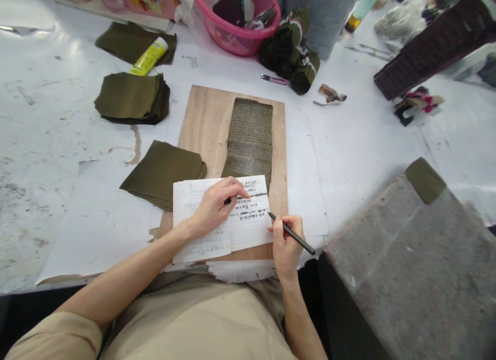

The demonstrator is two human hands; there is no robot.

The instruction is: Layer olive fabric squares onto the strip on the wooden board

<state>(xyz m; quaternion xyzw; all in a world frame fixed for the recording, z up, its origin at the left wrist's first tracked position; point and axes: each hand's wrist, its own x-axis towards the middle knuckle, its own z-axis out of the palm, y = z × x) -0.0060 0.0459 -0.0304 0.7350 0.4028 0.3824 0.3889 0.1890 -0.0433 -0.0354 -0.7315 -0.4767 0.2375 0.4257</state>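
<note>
An open lined notebook (217, 231) with handwriting lies on a wooden board (201, 122) at the table's front edge. My left hand (215, 205) rests on the notebook with fingers curled around a small dark object, likely a pen cap. My right hand (285, 244) grips a black pen (292, 234), its tip touching the notebook's right edge. A stack of grey-green ribbed fabric (250, 138) lies on the board just beyond the notebook.
Stacks of olive fabric pieces (134, 96) lie at left, one (163, 171) beside the board. A yellow tube (149, 57), a pink basin (238, 19), rolled fabric (289, 47) and scissors (274, 79) sit at the back. A grey padded block (418, 267) stands at right.
</note>
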